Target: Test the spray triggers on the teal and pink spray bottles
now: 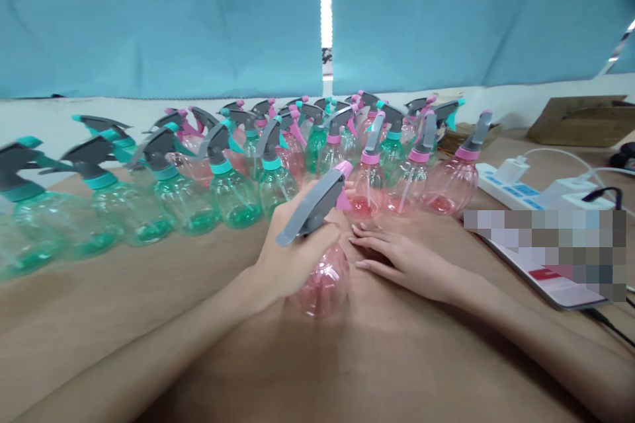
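Observation:
My left hand (290, 254) is wrapped round the neck of a clear pink spray bottle (322, 287) with a grey trigger head and pink nozzle. It stands about upright in the middle, close to the table top. Resting on the table to its right is my right hand (404, 254), fingers stretched out and holding nothing. Just beyond that hand are several pink spray bottles (367, 188). A row of green spray bottles (235, 198) with turquoise collars runs along the left, with some green showing in their bottoms. My left fingertips are partly hidden behind the bottle's head.
More green and pink spray bottles crowd the back of the wooden table (198, 261). On the right lie a white power strip (489, 178) with plugs and cables, and a flat device (570, 297), partly blurred out. A cardboard box (578, 122) stands behind, below blue curtains (173, 20).

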The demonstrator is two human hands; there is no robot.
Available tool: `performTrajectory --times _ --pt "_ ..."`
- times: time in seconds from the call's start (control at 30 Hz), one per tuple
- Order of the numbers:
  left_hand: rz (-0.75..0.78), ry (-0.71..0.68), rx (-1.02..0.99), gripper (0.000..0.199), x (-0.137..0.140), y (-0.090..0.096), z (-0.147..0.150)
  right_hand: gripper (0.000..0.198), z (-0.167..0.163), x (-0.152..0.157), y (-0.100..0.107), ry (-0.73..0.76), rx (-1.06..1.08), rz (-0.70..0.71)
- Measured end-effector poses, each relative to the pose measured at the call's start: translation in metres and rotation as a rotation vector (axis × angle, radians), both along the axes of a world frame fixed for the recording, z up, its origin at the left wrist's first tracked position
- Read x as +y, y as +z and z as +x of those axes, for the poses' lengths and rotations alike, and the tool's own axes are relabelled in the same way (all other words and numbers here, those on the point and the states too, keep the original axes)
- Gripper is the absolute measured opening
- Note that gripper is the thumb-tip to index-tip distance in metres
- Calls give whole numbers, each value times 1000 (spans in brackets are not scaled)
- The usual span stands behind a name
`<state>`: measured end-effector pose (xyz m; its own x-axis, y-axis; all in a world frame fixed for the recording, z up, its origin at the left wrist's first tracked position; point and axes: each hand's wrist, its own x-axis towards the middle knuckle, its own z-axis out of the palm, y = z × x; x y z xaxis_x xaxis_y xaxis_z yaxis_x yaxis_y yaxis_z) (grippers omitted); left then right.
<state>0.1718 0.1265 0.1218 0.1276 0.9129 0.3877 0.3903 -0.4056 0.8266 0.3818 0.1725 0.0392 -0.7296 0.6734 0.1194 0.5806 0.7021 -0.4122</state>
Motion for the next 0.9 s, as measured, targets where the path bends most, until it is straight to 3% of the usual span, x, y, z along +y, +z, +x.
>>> performTrajectory --times 0.3,0.9 --pt "67 -26 -6 10 1 -4 0 52 -1 -2 3 2 -9 11" --pt "3 18 -43 10 0 -4 1 53 -1 -1 2 16 -11 28"
